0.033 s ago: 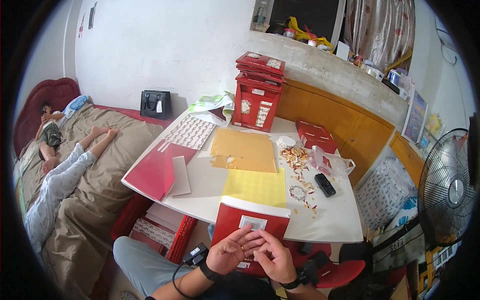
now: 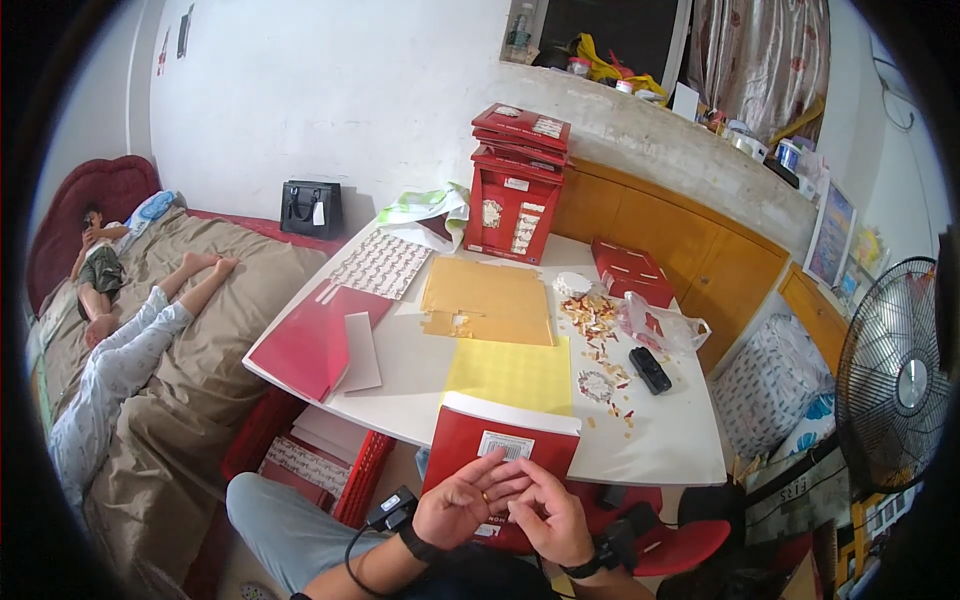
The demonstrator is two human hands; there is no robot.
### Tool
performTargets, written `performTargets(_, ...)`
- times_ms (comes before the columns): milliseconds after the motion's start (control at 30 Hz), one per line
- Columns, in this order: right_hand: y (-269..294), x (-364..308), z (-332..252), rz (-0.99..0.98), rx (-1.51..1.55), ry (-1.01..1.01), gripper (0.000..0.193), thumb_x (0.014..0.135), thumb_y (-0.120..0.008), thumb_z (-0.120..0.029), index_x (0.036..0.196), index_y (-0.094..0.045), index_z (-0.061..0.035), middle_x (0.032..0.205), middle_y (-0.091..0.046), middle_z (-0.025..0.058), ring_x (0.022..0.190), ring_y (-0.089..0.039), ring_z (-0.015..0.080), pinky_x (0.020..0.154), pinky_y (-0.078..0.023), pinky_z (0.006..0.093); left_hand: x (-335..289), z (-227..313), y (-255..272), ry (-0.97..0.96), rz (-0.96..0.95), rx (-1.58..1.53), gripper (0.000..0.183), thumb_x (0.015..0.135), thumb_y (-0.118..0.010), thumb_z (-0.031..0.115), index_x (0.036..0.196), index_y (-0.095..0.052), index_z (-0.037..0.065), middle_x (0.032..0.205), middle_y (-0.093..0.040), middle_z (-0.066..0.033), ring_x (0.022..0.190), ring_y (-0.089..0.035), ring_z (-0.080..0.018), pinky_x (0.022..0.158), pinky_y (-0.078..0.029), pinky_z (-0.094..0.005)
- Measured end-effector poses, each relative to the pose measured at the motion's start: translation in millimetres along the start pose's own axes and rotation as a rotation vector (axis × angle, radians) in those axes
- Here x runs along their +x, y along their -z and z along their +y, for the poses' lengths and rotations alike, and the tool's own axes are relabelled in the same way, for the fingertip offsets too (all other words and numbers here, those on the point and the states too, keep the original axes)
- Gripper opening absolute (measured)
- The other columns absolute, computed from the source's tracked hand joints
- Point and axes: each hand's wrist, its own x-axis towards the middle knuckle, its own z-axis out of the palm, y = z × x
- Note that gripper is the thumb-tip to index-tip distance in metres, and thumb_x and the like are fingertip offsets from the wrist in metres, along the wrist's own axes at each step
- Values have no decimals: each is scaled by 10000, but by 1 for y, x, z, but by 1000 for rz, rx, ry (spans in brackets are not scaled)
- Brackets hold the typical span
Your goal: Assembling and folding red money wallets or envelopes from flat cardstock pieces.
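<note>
Where the fingertips of the left hand and right hand come together, the box lies directly behind and below them. Left hand: palm up, fingers spread and slanting right. Right hand: fingers reaching left to the left hand's fingertips, thumb apart from the index finger. Nothing visible pinched in either; a very small item between the fingertips could not be told.

Box: red, pale along its upper edge, tilted at the near side of the table. Upper edge runs left to right just beyond the fingertips; the face runs down behind both hands, which hide its lower part, so the long axis cannot be told. Label: white, at the fingertips, its lower part covered. Neither hand clearly nearer; contact with the box uncertain.

Beyond the grip, in line: yellow sheet, partly behind the box; then cardboard; farther, a red stack.

Beyond and right: black device, scraps, clear bag.

Beyond and left: white card on a pink folder; patterned sheet farther off.

Left, below table level: red crate.
</note>
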Motion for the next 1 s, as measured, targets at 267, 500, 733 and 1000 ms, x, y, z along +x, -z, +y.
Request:
performTargets(267,3,0,1,2,-18,-8,545,881,-622,-102,1361,-397,23,759,-653,74,688,-613,97,625,-487,235,0,1,-13,5,63,31,657,759,-439,103,1411,-378,39,1421,-410,-199,1286,-432,-331,1082,-331,-445)
performTargets(500,1,1,1,-21,162,-167,543,888,-614,-107,1369,-395,17,737,-634,54,669,-581,81,644,-472,221,1,4,-9,75,11,46,592,738,-428,77,1324,-486,15,1419,-414,-202,1296,-419,-344,1082,-326,-468)
performTargets(733,-7,-6,-5,-363,183,-33,427,905,-604,-112,1315,-505,-40,753,-627,45,683,-575,96,688,-483,238,0,-1,1,-27,59,-16,205,688,-407,60,747,-587,-16,1399,-393,-278,1316,-376,-394,1117,-278,-503)
performTargets(1000,-2,-5,-7,-171,140,-32,422,890,-617,-84,1292,-513,-10,729,-625,43,664,-580,92,683,-492,238,-1,-3,12,-106,7,-17,207,771,-388,49,685,-572,10,1350,-434,-310,1255,-451,-395,1101,-314,-487)
